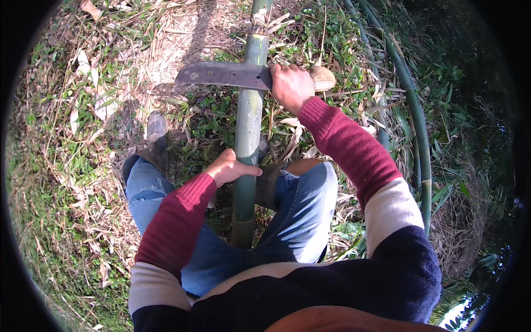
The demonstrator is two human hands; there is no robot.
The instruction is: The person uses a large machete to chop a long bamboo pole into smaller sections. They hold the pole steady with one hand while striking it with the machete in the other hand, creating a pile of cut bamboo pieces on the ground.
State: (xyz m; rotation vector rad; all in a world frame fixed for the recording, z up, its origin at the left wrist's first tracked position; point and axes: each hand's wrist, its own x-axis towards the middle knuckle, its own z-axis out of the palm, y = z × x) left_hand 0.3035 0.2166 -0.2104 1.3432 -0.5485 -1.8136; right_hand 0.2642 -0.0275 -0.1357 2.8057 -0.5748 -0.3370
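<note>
A thick green bamboo pole (248, 119) runs from between my legs away up the picture. My left hand (229, 167) grips it near my knees. My right hand (291, 86) is closed round the wooden handle (323, 78) of a broad, dark machete. Its blade (221, 74) lies flat across the pole, pointing left. Red sleeves with pale and navy bands cover both arms.
Dry leaves, straw and low green weeds (83, 144) cover the ground. Two thinner green bamboo stems (416, 116) curve along the right side. My boot (156, 135) and blue jeans (301, 216), torn at the right knee, straddle the pole. Dark shade lies at far right.
</note>
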